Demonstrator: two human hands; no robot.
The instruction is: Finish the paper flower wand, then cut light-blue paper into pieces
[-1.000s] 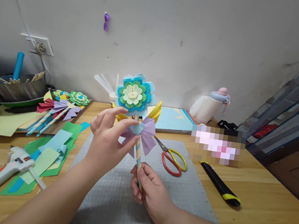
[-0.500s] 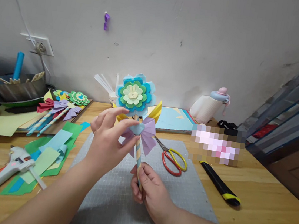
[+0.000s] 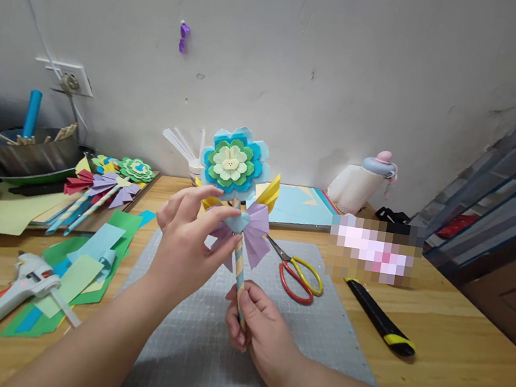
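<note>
Here the left hand (image 3: 189, 238) pinches the part-hidden purple bow (image 3: 260, 231); the right hand (image 3: 262, 322) encloses the stem (image 3: 238, 263), its end unseen.

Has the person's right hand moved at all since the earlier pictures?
No. The right hand, its fingers around the striped stem, shows no visible shift in any direction against the scissors lying on the grey mat.

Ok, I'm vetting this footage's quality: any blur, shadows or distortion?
Head view: coarse pixelation hides something beyond the black-and-yellow tool; soft shadow darkens the near part of the mat. Also head view: lines at the right edge slant, looking stretched; the held paper flower looks fairly sharp.
</note>
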